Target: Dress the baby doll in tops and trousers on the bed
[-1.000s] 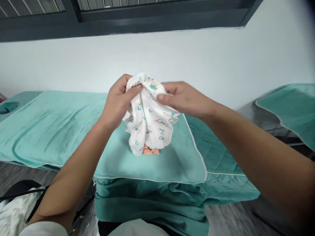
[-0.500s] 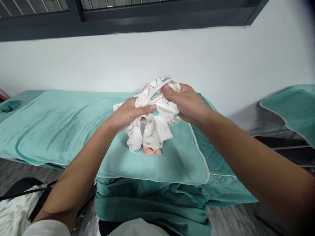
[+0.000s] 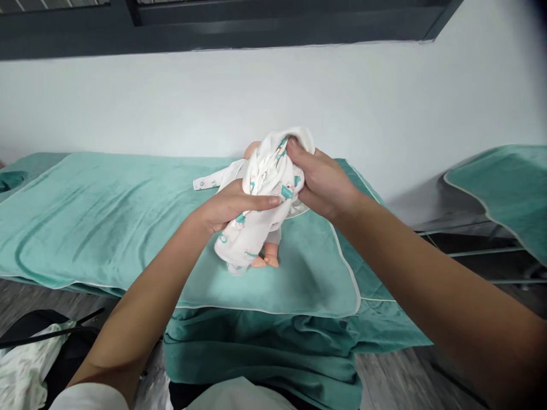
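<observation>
A white baby garment (image 3: 269, 188) with a green and pink print is bunched up between my two hands. My left hand (image 3: 233, 206) grips its lower left part, thumb stretched across the cloth. Up at its right edge, my right hand (image 3: 322, 179) pinches the fabric between thumb and fingers. Beneath the garment lies a baby doll (image 3: 270, 255), mostly hidden; its feet stick out at the bottom and some of the head shows at the top. A printed white sleeve (image 3: 208, 181) extends to the left of the doll.
The doll lies on a green padded mat (image 3: 316, 285) with white piping, on a green-covered bed (image 3: 106, 228) against a white wall (image 3: 171, 108). Another green cover (image 3: 508, 188) is at right. Printed cloth (image 3: 25, 364) lies on a black item at lower left.
The garment has been gathered and turned in my hands, and its lower part now hangs to the left. More of the doll's legs and the sleeve at left shows.
</observation>
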`<state>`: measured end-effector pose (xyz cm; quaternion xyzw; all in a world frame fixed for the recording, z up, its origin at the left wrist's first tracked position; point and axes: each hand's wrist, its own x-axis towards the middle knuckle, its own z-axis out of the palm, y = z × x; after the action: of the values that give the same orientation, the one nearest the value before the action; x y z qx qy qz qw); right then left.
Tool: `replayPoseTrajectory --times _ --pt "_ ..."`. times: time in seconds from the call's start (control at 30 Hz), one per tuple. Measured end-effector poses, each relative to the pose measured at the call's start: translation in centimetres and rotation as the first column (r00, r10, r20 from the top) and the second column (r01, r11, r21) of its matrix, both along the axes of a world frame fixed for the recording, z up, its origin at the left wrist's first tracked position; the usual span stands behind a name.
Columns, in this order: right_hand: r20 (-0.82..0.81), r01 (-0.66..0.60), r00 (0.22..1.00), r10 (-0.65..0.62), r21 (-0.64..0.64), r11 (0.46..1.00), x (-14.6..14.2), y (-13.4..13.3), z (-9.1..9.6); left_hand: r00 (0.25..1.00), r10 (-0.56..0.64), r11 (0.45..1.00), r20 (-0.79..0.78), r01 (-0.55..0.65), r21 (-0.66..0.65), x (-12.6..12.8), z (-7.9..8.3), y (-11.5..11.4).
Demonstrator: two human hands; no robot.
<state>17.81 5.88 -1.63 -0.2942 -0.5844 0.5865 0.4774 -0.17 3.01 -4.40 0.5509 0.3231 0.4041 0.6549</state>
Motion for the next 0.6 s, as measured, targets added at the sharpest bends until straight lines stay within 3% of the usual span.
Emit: replayPoseTrajectory --times 0.1,0.2,0.3,0.47,0.6 --pt "-0.027 -0.062 0.998 0.061 -0.052 0.997 0.4 -0.1 -0.8 0.997 0.047 0.999 0.057 -0.046 -0.010 -0.2 -0.2 0.0" --pt "0.095 -0.191 0.975 0.199 -0.085 0.978 0.9 -0.1 -1.8 0.977 0.129 0.992 0.169 -0.129 -0.009 0.1 -0.4 0.2" --pt "0.189 -0.290 0.934 0.302 -0.091 0.953 1.3 -0.2 -2.5 0.964 0.128 0.992 0.231 -0.125 -0.029 0.4 -0.6 0.4" --pt "0.089 -0.273 0.954 0.286 -0.136 0.952 0.8 -0.3 -3.1 0.953 0.073 0.992 0.295 -0.038 -0.122 0.9 -1.0 0.3" --pt "-0.025 -0.184 0.983 0.182 -0.109 0.977 0.2 -0.2 -3.3 0.958 -0.012 0.975 0.286 0.075 -0.211 0.8 -1.2 -0.7"
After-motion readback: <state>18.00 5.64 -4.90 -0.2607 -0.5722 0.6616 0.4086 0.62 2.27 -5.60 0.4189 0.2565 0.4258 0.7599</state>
